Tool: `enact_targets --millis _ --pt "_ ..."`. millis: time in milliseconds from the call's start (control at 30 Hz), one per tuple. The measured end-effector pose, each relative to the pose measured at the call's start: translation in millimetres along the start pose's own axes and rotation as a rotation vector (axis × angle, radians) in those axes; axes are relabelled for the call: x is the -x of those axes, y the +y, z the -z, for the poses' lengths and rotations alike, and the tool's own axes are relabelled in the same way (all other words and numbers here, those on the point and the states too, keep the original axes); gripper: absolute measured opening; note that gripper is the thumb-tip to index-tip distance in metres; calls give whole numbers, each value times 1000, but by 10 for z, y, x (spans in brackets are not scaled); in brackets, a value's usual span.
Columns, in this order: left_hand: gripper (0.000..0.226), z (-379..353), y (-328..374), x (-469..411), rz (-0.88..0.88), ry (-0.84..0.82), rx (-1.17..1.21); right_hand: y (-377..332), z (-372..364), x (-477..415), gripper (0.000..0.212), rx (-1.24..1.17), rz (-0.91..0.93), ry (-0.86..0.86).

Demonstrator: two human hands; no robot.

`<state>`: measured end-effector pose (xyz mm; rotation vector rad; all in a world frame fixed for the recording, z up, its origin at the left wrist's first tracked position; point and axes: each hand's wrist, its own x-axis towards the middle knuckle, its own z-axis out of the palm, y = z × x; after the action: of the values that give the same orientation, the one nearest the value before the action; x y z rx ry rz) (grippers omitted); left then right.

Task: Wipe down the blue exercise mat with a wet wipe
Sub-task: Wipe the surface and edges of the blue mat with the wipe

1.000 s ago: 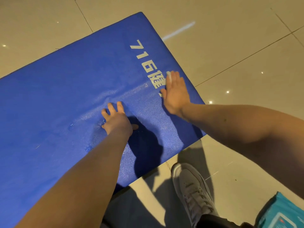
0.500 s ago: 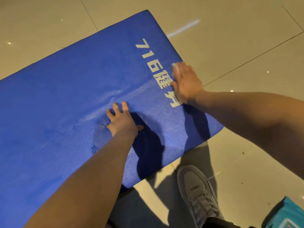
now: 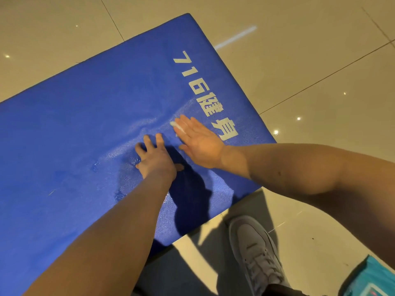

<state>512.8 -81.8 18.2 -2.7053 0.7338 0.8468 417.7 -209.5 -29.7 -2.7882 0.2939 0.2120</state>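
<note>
The blue mat (image 3: 74,135) lies flat on the shiny floor (image 3: 299,60) and fills the left and middle of the frame. The left hand (image 3: 156,159) sits in the middle, fingers spread wide, pressed down flat. It holds nothing. I think it is there to stop the mat from sliding. The right hand (image 3: 199,142) is just beside it, next to the white letters (image 3: 205,97). Its fingers are straight and flat, and they press the wet wipe (image 3: 177,126) onto the mat. Only a small white bit of the wipe peeks out by the fingertips. A flat hand pushes hard, so the wipe can rub well. The mat shines wet near both hands. A teal pack (image 3: 372,280) sits at the lower right, maybe to have more wipes close.
</note>
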Motion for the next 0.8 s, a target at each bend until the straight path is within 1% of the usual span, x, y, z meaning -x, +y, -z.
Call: enact_targets --millis 67,133,200,267,333,400,467,533,600,633,700,733,800 --pt "120 -1 -12 8 -3 6 -7 108 28 -1 63 55 60 -17" --pt "117 -10 -28 16 -16 11 -20 345 137 -14 64 54 26 -7" --pt "114 -23 -39 28 -33 15 -24 692 267 -16 65 68 -104 16" --pt "115 -21 -50 39 -44 21 -27 1034 399 -18 66 135 -289 18" --pt "118 -5 -55 41 -55 3 -35 1227 507 -55 68 164 -472 -10" --pt "119 31 -49 34 -54 -44 -27 1212 542 -138 68 141 -605 -42" --pt "111 83 -44 18 -55 -70 -11 1009 497 -216 68 126 -663 -5" --pt "89 146 -57 -10 -74 -20 -1 708 397 -241 67 88 -625 23" --pt "68 227 -92 -81 -87 79 5 388 234 -215 66 58 -488 34" --pt "63 269 -115 -143 -83 121 17 235 156 -198 66 41 -402 38" --pt "66 346 -159 -289 -54 152 55 17 44 -162 67 15 -229 13" --pt "73 368 -182 -360 -34 146 62 -24 0 -144 67 25 -157 -5" --pt "95 370 -228 -485 5 89 47 30 -13 -118 66 78 -52 -29"
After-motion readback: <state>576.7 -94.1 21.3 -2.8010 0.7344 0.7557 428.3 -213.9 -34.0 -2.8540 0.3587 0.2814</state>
